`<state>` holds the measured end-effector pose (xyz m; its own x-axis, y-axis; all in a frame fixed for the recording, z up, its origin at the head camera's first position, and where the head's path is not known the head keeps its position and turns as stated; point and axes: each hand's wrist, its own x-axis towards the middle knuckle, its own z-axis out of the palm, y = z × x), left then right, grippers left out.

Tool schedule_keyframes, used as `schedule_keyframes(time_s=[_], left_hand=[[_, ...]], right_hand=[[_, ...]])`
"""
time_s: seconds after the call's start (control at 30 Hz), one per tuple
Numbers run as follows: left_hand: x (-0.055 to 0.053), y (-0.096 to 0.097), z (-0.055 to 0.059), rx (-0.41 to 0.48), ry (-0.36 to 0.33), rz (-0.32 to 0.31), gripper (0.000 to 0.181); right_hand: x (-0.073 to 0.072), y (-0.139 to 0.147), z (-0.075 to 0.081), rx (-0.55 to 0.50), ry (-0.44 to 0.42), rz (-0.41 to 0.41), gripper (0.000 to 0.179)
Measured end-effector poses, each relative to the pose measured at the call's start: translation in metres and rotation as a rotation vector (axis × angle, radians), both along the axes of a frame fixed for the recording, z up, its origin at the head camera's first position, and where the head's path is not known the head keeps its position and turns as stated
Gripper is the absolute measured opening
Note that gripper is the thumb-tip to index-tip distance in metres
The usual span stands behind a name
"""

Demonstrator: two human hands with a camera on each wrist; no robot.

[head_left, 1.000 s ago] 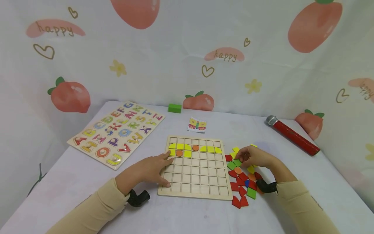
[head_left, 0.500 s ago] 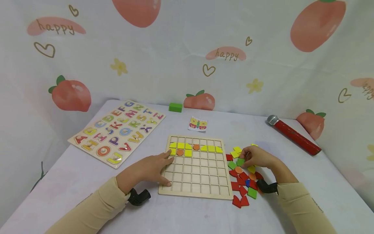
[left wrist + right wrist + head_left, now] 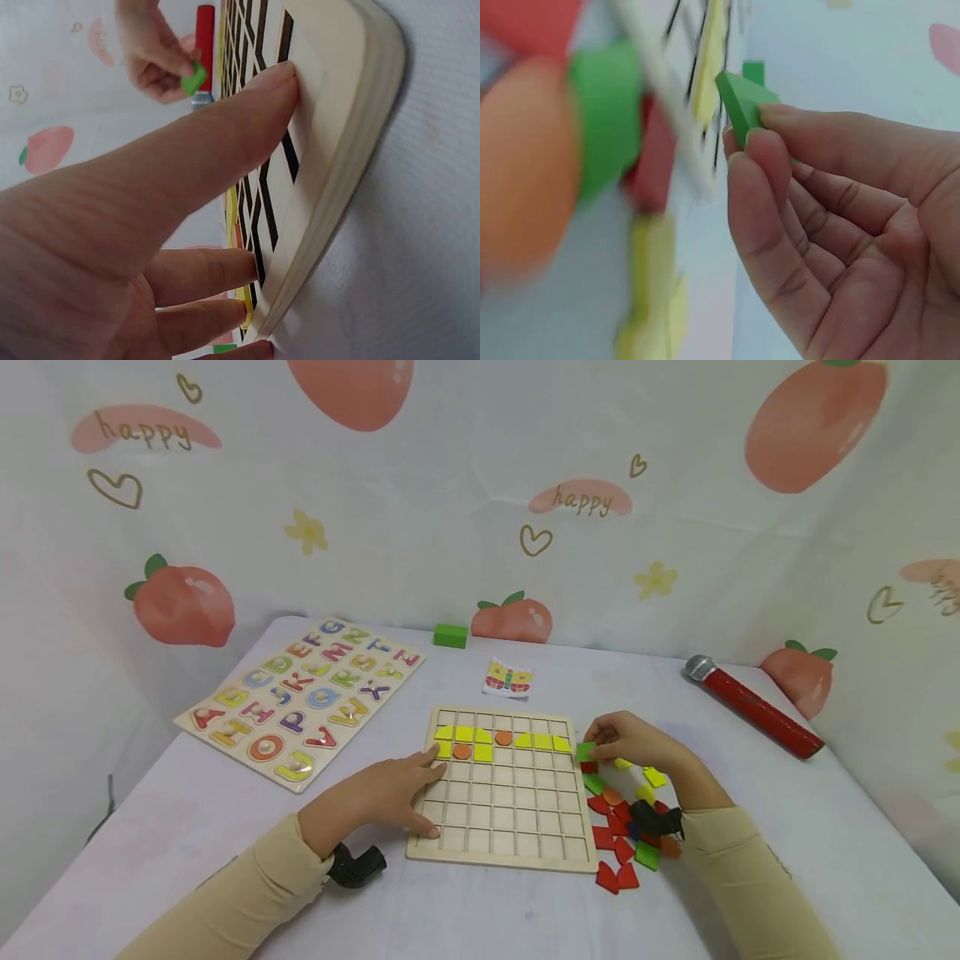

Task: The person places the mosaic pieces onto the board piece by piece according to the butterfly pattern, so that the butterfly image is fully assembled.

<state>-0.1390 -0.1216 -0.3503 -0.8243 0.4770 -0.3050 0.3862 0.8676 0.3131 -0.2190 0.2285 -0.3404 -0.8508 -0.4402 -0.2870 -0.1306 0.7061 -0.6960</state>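
My right hand (image 3: 637, 745) pinches a green square tile (image 3: 744, 105) between thumb and fingers, lifted near the right edge of the wooden grid board (image 3: 517, 843). With spread fingers, my left hand (image 3: 382, 793) rests on the board's left edge; its thumb (image 3: 262, 90) presses on the rim in the left wrist view. Yellow tiles (image 3: 464, 734) and orange round tiles (image 3: 503, 738) fill part of the board's upper rows. Beside the board on the right lie loose red tiles (image 3: 603, 837), a green tile (image 3: 647, 857) and yellow tiles (image 3: 655, 776), some hidden beneath my right wrist.
A small picture card (image 3: 507, 678) lies behind the board, with a green block (image 3: 450, 636) farther back. An alphabet puzzle board (image 3: 300, 702) takes up the left side. At the right lies a red microphone (image 3: 753, 706). A printed cloth (image 3: 420, 543) hangs behind the table.
My right hand has picked the green square tile out of the loose pile and moved left and slightly away with it, towards the board's edge. My left hand stays in place.
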Motion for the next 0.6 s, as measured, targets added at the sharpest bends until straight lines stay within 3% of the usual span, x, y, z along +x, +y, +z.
schedule_keyframes(time_s=[0.2,0.4,0.6], left_hand=[[0.001,0.000,0.000,0.010,-0.015,0.012,0.087],[0.002,0.000,-0.001,0.012,-0.011,0.011,0.087],[0.001,0.000,0.000,0.019,-0.009,0.008,0.087]], right_hand=[[-0.009,-0.038,0.000,-0.078,0.004,0.093,0.016],[-0.017,-0.077,0.001,-0.119,-0.021,0.119,0.014],[-0.020,-0.097,-0.006,-0.135,-0.012,0.154,0.008]])
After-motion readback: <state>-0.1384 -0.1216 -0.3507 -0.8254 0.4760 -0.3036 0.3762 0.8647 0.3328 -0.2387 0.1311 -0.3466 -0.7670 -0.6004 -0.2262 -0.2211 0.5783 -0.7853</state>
